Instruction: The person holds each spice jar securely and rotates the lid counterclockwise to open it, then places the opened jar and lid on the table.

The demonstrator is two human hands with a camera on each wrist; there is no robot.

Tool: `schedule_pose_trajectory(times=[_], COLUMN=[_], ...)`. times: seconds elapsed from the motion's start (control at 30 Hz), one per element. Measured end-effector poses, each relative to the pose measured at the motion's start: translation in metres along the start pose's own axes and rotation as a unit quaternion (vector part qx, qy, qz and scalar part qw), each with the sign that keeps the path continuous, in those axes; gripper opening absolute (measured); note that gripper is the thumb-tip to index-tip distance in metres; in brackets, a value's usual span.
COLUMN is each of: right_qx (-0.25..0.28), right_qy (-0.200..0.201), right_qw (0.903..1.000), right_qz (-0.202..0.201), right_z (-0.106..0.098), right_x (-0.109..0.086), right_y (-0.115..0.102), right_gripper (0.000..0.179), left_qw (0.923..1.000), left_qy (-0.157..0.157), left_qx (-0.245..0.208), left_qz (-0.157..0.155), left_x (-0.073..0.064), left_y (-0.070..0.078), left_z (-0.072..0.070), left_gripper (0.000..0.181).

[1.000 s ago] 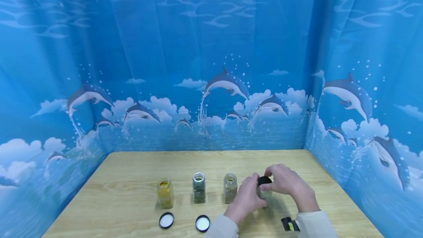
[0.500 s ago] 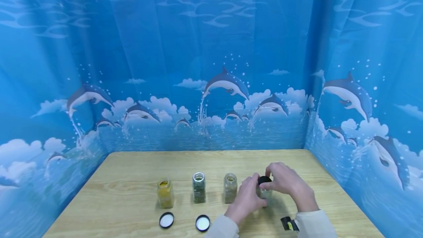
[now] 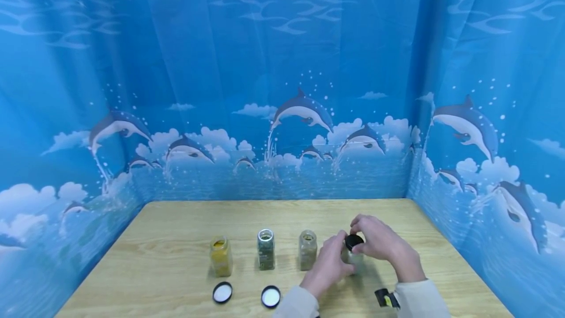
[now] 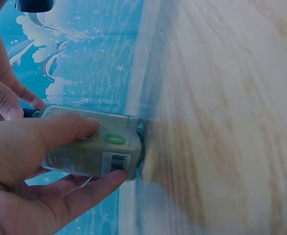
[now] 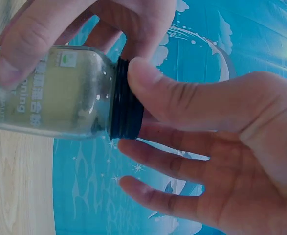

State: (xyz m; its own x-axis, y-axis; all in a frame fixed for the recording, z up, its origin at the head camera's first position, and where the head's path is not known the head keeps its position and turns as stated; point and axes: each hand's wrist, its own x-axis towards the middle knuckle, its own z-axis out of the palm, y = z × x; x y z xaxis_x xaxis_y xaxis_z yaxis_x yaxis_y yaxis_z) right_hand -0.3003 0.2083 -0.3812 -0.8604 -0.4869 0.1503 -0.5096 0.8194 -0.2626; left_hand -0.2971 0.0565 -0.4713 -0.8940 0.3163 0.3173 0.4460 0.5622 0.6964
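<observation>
My left hand (image 3: 325,266) grips a glass spice jar (image 5: 79,98) of pale, yellowish powder round its body. In the left wrist view, thumb and fingers lie on opposite sides of the label, near the barcode. The jar stands at the right of the row, mostly hidden by the hands in the head view. On its neck sits a black ribbed lid (image 5: 127,105). My right hand (image 3: 383,244) holds this lid from above, the thumb on its near rim; in the right wrist view some lower fingers stretch out past it.
Left of my hands stand three uncapped jars: one with yellow powder (image 3: 222,259), one dark green (image 3: 266,254), one greyish (image 3: 307,254). Two black lids, one at the left (image 3: 222,292) and another (image 3: 270,297), lie white side up in front. A dolphin-print curtain (image 3: 282,87) surrounds the wooden table (image 3: 176,229).
My right hand has turned slightly on the lid, its fingers shifting a little to the left. The left hand keeps its grip on the jar, and the other jars have not moved.
</observation>
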Motion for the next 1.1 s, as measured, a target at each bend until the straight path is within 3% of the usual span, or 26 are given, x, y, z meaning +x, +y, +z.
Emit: schedule_pose_trajectory(times=[0.3,0.53,0.8,1.1], right_qx=[0.031,0.038,-0.025,-0.023], right_qy=[-0.027,-0.034,0.027,0.019], right_qw=[0.9988,0.9978,0.9968,0.9968], right_qz=[0.024,0.042,0.071,0.074], right_z=[-0.0018,-0.0040,-0.0032,-0.0031], right_x=[-0.0008,-0.0001,0.0016,0.0008], right_y=[0.0001,-0.0010,-0.0013,-0.0025], right_gripper=[0.032,0.035,0.043,0.034], left_qw=[0.9976,0.9971,0.9968,0.9968], left_qy=[-0.019,-0.029,-0.029,-0.042], left_qx=[0.038,0.038,0.047,0.020], left_qz=[-0.056,-0.059,-0.058,-0.065], left_x=[-0.0013,0.0001,0.0008,0.0019], left_y=[-0.0010,-0.0044,-0.0040,-0.0041], left_z=[-0.0005,0.0016,0.0021,0.0015], left_gripper=[0.051,0.051,0.057,0.055])
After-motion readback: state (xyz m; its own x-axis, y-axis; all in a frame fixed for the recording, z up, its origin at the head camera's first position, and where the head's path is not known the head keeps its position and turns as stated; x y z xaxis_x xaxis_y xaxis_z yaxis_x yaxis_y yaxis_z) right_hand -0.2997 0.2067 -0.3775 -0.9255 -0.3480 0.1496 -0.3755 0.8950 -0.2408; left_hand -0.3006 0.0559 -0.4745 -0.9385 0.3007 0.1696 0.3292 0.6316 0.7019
